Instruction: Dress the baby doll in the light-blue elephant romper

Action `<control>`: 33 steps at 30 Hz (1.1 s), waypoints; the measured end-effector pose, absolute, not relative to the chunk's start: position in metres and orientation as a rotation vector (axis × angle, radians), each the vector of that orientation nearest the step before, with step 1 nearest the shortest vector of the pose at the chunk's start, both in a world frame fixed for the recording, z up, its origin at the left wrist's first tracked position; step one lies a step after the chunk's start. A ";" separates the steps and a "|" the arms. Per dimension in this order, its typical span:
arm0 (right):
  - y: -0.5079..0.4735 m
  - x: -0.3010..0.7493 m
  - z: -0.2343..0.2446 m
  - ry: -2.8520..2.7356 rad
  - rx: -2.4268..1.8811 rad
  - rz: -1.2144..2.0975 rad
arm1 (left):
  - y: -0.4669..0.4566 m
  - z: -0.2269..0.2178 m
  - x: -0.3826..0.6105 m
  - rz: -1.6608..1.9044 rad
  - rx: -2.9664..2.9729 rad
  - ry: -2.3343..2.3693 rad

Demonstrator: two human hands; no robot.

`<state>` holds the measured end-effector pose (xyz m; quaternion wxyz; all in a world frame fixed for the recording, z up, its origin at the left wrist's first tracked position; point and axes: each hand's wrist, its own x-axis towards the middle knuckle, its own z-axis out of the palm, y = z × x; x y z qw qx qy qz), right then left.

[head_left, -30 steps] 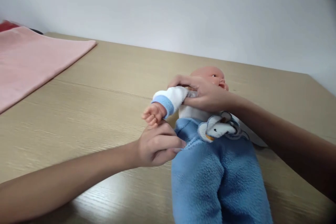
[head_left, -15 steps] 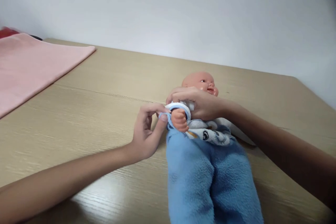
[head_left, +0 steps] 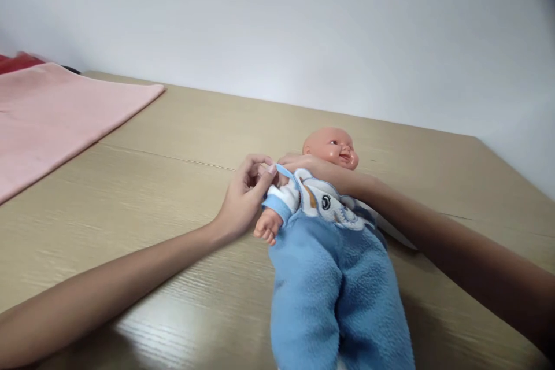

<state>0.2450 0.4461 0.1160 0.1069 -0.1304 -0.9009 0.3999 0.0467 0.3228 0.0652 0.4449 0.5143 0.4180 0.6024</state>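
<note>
A baby doll [head_left: 332, 145] lies on its back on the table, its head at the far end. It wears fluffy blue overalls [head_left: 303, 283] with an animal face on the bib, over a white top with blue cuffs. My left hand [head_left: 243, 199] is closed, pinching the thin blue strap [head_left: 284, 171] of the overalls between thumb and fingers at the doll's shoulder. Lying across the doll's chest, my right hand [head_left: 310, 167] has its fingers bent round the same shoulder, the tips partly hidden by the strap. The doll's small hand [head_left: 267, 226] sticks out of its cuff below.
A pink cloth [head_left: 65, 121] covers the table's left side, with something red [head_left: 19, 62] behind it. Part of a white item [head_left: 396, 231] shows under my right forearm. The wooden table [head_left: 182, 133] runs back to a pale wall [head_left: 277, 23].
The doll's hand and cuff have come down and left, outside the strap. My left hand has moved slightly up with the strap, which now sits higher at the shoulder.
</note>
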 end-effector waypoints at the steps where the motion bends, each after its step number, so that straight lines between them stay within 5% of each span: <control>1: 0.447 0.245 0.116 -2.639 -0.402 1.207 | 0.327 0.063 0.045 1.458 1.258 1.041; 10: 0.420 0.248 0.161 -2.317 -0.829 1.857 | 0.336 0.057 0.036 1.298 1.269 0.997; 18: 0.381 0.235 0.162 -2.640 -1.518 0.364 | 0.339 0.054 0.037 1.177 1.034 0.951; 33: 0.401 0.227 0.143 -2.686 -1.670 0.453 | 0.367 0.054 0.054 0.940 1.006 0.970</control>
